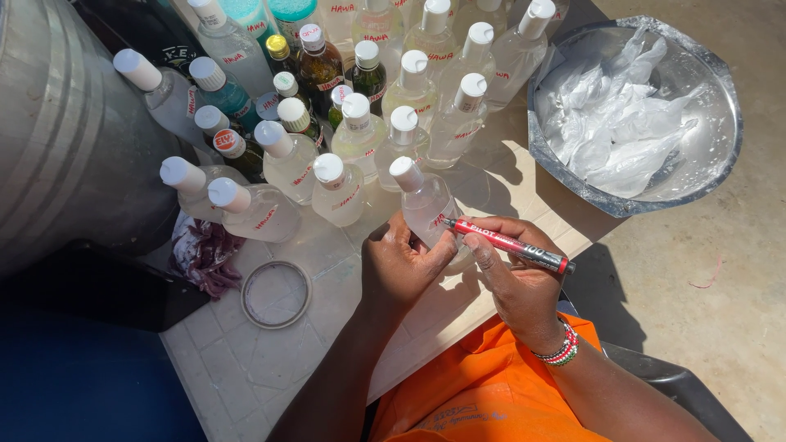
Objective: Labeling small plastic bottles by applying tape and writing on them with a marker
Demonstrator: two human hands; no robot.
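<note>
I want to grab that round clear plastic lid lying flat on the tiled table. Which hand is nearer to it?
Left. The left hand steadies a clear bottle just right of the round clear plastic lid; the right hand, holding a red marker, is farther right.

Camera: you have one view only, worn on your head, so no second view shares any part of the scene.
Direction: it looks steeply down and a little forward over your orange lap onto the tiled worktop (246, 368).
Nearness: close; your left hand (401, 266) and right hand (516, 278) sit low in the middle of the frame, forearms running in from the bottom edge.
Far edge: the crowd of clear bottles (360, 131) fills the top and is cut off there.
Left edge: a grey drum (65, 139) is cropped.
Right side: a metal bowl (720, 155) sits at upper right, with bare ground beyond the worktop.
</note>
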